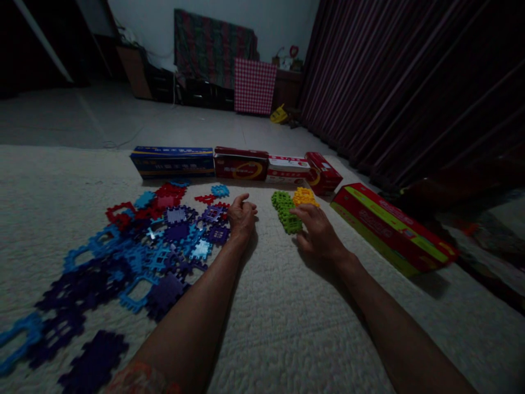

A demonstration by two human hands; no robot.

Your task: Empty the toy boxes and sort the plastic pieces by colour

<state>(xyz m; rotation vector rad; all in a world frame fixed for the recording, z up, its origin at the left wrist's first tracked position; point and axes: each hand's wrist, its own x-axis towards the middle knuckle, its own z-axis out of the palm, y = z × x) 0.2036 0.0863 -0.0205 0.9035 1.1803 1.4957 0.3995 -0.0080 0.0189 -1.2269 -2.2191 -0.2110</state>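
Observation:
My left hand [243, 217] rests on its side at the right edge of a spread pile of toothed plastic building tiles, fingers loosely bent and apart, with nothing seen in it. Purple tiles [219, 234] lie just left of it, with blue tiles [137, 293] and red tiles [166, 201] further left. My right hand [320, 232] reaches over a small group of green tiles [283, 208]; its thumb and fingers are apart, fingertips at the right edge of the green tiles. Yellow tiles [304, 196] sit just beyond these fingers, partly hidden by them.
Along the far edge of the pale quilted mat [279, 328] stand a blue box [174, 163], a dark red box [241, 164], a white and red box [288, 168] and another red box [324, 172]. A red and lime box [394, 230] lies at the right.

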